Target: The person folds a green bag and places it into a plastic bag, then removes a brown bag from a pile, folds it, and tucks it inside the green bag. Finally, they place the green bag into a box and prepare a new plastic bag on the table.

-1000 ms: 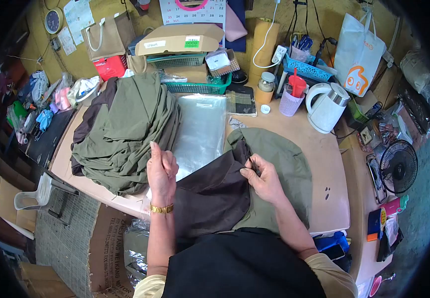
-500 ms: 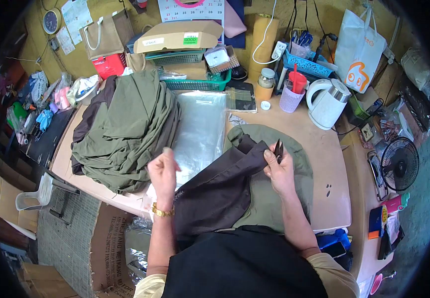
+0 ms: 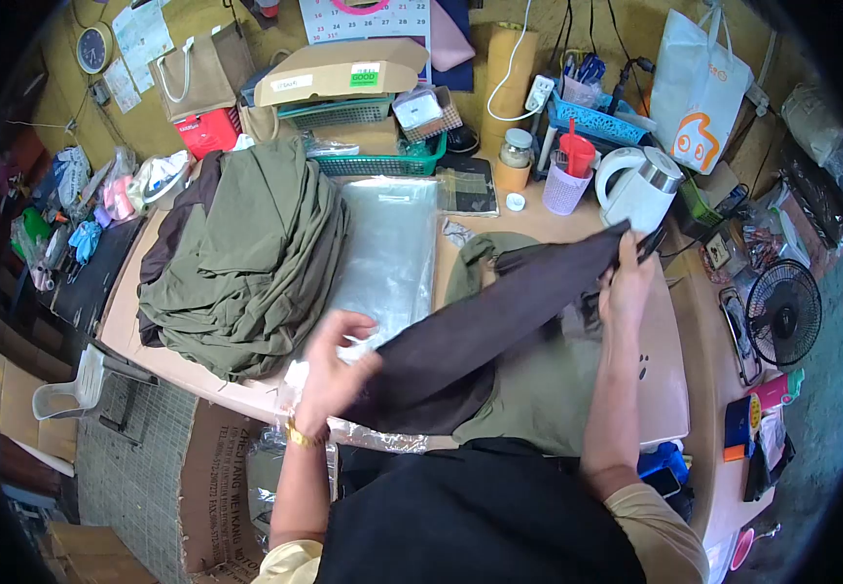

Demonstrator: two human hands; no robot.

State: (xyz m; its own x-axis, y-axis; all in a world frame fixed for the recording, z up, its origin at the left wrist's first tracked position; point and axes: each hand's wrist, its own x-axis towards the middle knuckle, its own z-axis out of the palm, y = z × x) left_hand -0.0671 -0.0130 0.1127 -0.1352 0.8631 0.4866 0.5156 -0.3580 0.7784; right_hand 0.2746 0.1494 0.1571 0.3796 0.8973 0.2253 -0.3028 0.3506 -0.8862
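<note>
A dark brown cloth (image 3: pixel 499 316) is stretched diagonally over an olive green garment (image 3: pixel 538 389) on the table in front of me. My right hand (image 3: pixel 627 282) grips the cloth's upper right end, with a small dark tool, partly hidden, also in it. At the cloth's lower left end is my left hand (image 3: pixel 337 365), slightly blurred, its fingers apart and curved. Clear plastic bags (image 3: pixel 387 253) lie flat just beyond my left hand. Further left sits a heap of olive green garments (image 3: pixel 256 243) with some dark brown fabric.
A white kettle (image 3: pixel 640 190), a lilac cup (image 3: pixel 565 190) and a jar (image 3: pixel 516 161) stand at the back right. Behind the plastic bags is a green basket (image 3: pixel 382 164). A black fan (image 3: pixel 781 311) is at the far right, and a cardboard box (image 3: pixel 215 487) is below the table's left side.
My right hand has moved up and right, drawing the dark cloth out longer. My left hand has opened from a closed shape and shifted slightly down.
</note>
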